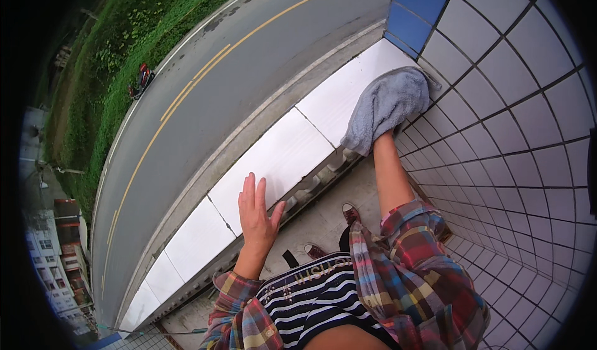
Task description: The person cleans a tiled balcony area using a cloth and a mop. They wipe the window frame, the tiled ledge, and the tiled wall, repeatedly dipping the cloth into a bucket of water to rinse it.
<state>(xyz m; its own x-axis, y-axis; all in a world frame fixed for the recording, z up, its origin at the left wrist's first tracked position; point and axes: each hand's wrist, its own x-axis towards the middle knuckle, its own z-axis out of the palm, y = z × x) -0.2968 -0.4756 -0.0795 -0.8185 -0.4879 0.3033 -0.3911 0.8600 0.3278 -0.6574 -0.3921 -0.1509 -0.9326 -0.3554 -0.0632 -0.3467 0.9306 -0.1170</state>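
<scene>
A grey-blue terry towel (394, 96) lies bunched over the far right end of the white tiled ledge (273, 152), against the tiled wall. My right hand (385, 138) is inside or under the towel; only the wrist shows, and the fingers are hidden by the cloth. My left hand (257, 210) is bare and holds nothing, thumb apart from the fingers. It is over the inner edge of the ledge; whether the palm touches the tile cannot be told.
White wall tiles (489, 84) with dark grout rise on the right, beside blue tiles (410, 21). Balusters (310, 182) stand under the ledge above the balcony floor (298, 245). Beyond and below runs a road (233, 79) with a parked red motorcycle (142, 80).
</scene>
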